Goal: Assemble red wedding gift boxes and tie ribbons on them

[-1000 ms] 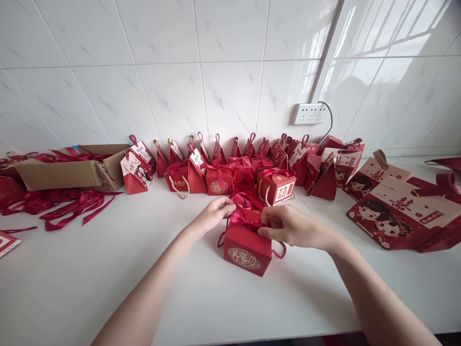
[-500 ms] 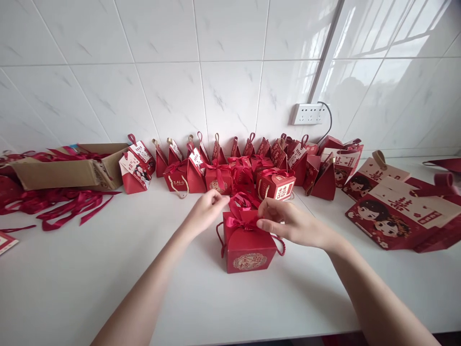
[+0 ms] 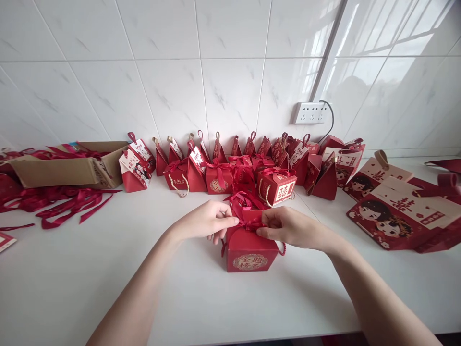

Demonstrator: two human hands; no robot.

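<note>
A red gift box (image 3: 252, 254) with a gold round emblem on its front stands upright on the white table, a twisted cord handle at each side. A red satin ribbon (image 3: 247, 201) is tied in a bow on its top. My left hand (image 3: 212, 218) pinches the bow's left side between thumb and forefinger, its other fingers hanging loose beside the box. At the bow's right side, my right hand (image 3: 284, 228) has thumb and curled fingers closed on the ribbon. The fingertips partly hide the knot.
Several finished-looking red boxes (image 3: 218, 179) with bows and pointed boxes with loops line the tiled wall. A cardboard box (image 3: 54, 174) of ribbons stands left, with loose ribbons (image 3: 75, 206) spilling before it. Flat printed boxes (image 3: 392, 216) lie right. A power strip (image 3: 311, 113) is on the wall.
My left hand has come down and right, from above the box's left corner to the bow. My right hand has lowered slightly at the bow's right side. The box stays in place.
</note>
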